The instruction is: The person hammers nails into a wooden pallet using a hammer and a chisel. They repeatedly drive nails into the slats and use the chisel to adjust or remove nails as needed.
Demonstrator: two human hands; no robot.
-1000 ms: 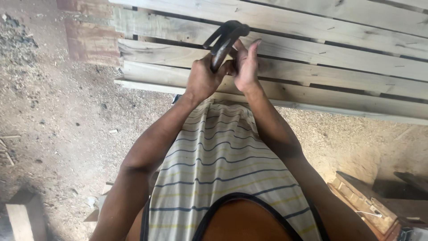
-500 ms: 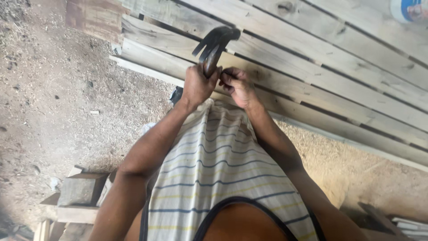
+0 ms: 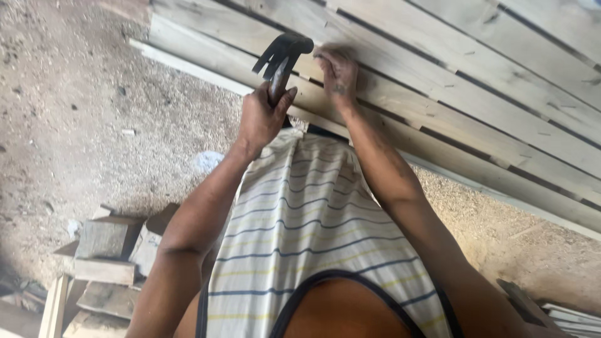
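Right hand moved onto planks, hammer left-gripped

No packages, no labels, no signs, no screens anywhere in the frame, from upper left to lower right

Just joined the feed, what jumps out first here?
A dark claw hammer raised in the left hand, top centre. Beside it the right hand presses its fingers on pale wooden planks lying across the top. Wood offcuts sit lower left on the dirt.
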